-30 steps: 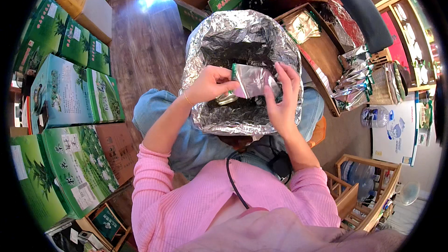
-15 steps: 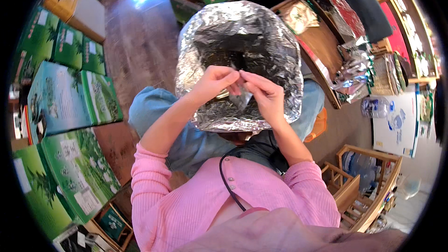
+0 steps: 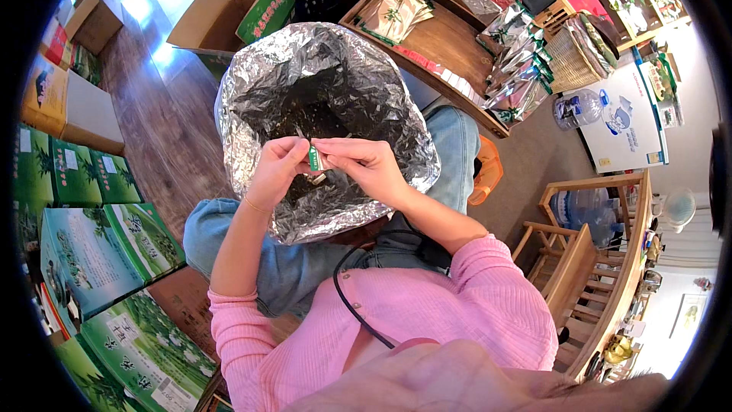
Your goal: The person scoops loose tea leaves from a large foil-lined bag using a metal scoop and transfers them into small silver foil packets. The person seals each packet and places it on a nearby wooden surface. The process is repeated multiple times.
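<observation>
Both hands meet over a foil-lined bag point(image 3: 252, 80) that stands open between my knees. Its inside is dark, with loose dark bits at the bottom that I cannot identify. Pinched between my fingertips is a small green-and-white sachet point(image 3: 315, 159). My left hand point(image 3: 274, 173) grips its left edge with thumb and forefinger. From the other side, my right hand point(image 3: 374, 172) holds the sachet, its fingers closed over the right edge. Part of the sachet is hidden behind the fingers.
Beyond the bag to the right lies a wooden tray point(image 3: 450, 46) with flat packets point(image 3: 395, 15) and a heap of silvery-green pouches point(image 3: 522, 69). An open carton point(image 3: 202, 23) is at the back. Green boxes point(image 3: 145, 343) line the left; a wooden rack point(image 3: 583, 259) stands right.
The whole view has turned, so the bag and hands appear further left. The sachet's green face now shows between my fingers; earlier it looked pale and shiny. Both hands still pinch it.
</observation>
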`<state>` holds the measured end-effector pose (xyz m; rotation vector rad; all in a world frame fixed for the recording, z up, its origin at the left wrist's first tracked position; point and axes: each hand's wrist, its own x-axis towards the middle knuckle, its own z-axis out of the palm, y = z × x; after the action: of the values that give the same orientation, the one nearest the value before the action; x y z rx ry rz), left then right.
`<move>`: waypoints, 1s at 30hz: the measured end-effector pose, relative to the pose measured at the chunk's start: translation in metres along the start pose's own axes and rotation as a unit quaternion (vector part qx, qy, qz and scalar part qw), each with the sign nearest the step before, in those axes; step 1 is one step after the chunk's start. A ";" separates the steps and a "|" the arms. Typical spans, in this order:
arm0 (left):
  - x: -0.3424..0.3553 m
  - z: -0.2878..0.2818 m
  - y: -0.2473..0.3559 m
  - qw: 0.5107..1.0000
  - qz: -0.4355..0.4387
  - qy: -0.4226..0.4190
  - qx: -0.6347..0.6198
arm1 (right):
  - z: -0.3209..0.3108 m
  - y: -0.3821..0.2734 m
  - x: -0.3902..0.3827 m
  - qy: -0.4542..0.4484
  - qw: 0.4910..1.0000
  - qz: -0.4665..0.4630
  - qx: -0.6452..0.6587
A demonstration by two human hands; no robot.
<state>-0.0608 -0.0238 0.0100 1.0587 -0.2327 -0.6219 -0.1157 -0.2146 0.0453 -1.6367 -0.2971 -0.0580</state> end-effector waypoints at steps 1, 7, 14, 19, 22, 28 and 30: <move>0.000 0.002 0.001 1.000 0.003 0.005 -0.001 | -0.001 0.000 0.000 0.001 1.000 -0.002 -0.002; 0.002 0.004 0.002 0.999 0.011 0.008 0.033 | -0.003 0.000 0.001 0.007 1.000 -0.007 -0.010; -0.002 -0.002 0.002 0.995 0.034 0.000 0.097 | -0.009 -0.012 0.004 -0.049 0.963 -0.144 -0.222; -0.008 0.022 0.014 0.999 -0.028 0.001 -0.037 | -0.019 -0.016 -0.001 -0.069 0.962 -0.147 -0.218; -0.014 0.024 0.012 0.998 -0.023 0.014 0.061 | -0.023 -0.013 -0.005 -0.089 0.972 -0.123 -0.178; -0.035 0.043 0.012 0.996 -0.010 0.042 0.075 | -0.039 -0.045 -0.015 -0.116 0.987 -0.038 -0.102; -0.044 0.045 0.010 0.994 -0.006 0.071 0.088 | -0.055 -0.081 -0.021 -0.132 0.989 -0.004 0.058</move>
<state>-0.1136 -0.0278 0.0458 1.2699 -0.1594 -0.5424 -0.1470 -0.2672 0.1241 -1.5282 -0.5004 0.1701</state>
